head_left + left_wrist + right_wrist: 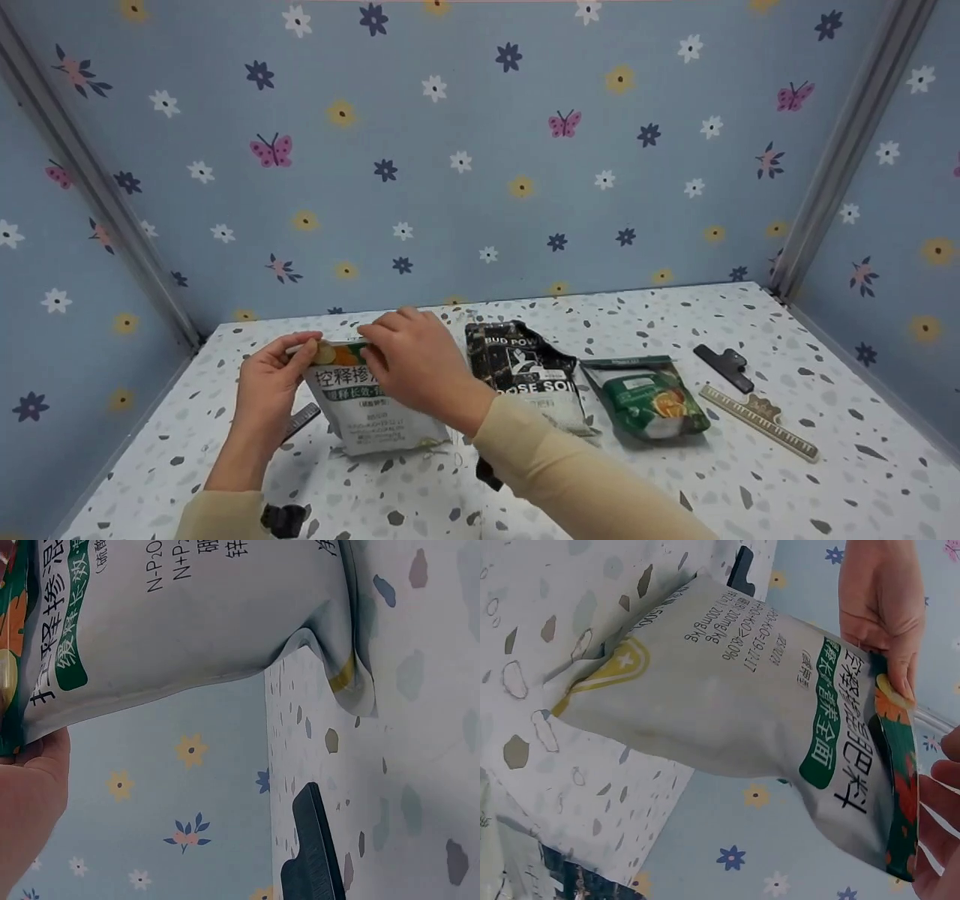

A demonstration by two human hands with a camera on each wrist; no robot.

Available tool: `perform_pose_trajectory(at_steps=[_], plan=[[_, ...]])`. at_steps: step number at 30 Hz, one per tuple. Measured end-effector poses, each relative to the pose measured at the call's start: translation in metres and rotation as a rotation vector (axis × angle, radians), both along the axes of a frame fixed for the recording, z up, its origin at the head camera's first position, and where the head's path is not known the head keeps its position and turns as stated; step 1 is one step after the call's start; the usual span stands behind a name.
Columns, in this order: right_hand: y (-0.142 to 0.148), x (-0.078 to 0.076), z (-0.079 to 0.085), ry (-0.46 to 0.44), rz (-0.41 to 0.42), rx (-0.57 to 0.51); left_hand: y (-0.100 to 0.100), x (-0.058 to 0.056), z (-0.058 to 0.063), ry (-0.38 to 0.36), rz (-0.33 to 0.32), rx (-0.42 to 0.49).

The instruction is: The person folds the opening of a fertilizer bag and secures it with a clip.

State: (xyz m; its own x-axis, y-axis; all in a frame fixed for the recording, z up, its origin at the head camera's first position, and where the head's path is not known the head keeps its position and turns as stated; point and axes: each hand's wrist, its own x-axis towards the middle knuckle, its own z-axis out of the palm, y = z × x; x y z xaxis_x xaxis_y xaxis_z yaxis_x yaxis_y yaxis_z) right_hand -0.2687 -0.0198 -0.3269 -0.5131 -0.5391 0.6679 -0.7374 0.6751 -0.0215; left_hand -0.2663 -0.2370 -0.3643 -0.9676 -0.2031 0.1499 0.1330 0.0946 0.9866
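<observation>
A white fertilizer bag [382, 420] with dark printing and a green and orange top band stands tilted on the table. My left hand [262, 386] pinches its upper left corner between thumb and fingers. At the upper right of the bag, my right hand [416, 360] holds the top edge, its fingers over the rim and its thumb on the front side. The right wrist view shows the colored band [900, 772] as a narrow strip along the top, with right-hand fingers [941, 802] beside it. The back of the bag is hidden.
A dark clip [301, 421] lies left of the bag. To the right are a black-and-white soil bag [517, 367], a green pouch [649, 405] with orange pictures, a black clip [724, 367] and a gold ruler-like clip [761, 420]. A flowered wall [480, 210] stands behind the table.
</observation>
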Motion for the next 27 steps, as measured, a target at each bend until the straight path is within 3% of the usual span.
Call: perform_pose_trajectory(at_steps=[5, 15, 20, 27], plan=[[-0.021, 0.002, 0.002, 0.04, -0.062, 0.105, -0.002, 0.0, -0.002, 0.032, -0.011, 0.006], [-0.039, -0.002, -0.004, -0.043, -0.206, 0.089, -0.006, 0.004, -0.001, 0.049, -0.057, -0.107], [-0.038, -0.003, -0.006, 0.009, -0.181, 0.075, -0.011, 0.005, -0.003, 0.059, -0.069, -0.092], [-0.029, -0.005, -0.005, 0.035, -0.144, 0.095, -0.016, 0.006, -0.007, 0.081, -0.099, 0.015]])
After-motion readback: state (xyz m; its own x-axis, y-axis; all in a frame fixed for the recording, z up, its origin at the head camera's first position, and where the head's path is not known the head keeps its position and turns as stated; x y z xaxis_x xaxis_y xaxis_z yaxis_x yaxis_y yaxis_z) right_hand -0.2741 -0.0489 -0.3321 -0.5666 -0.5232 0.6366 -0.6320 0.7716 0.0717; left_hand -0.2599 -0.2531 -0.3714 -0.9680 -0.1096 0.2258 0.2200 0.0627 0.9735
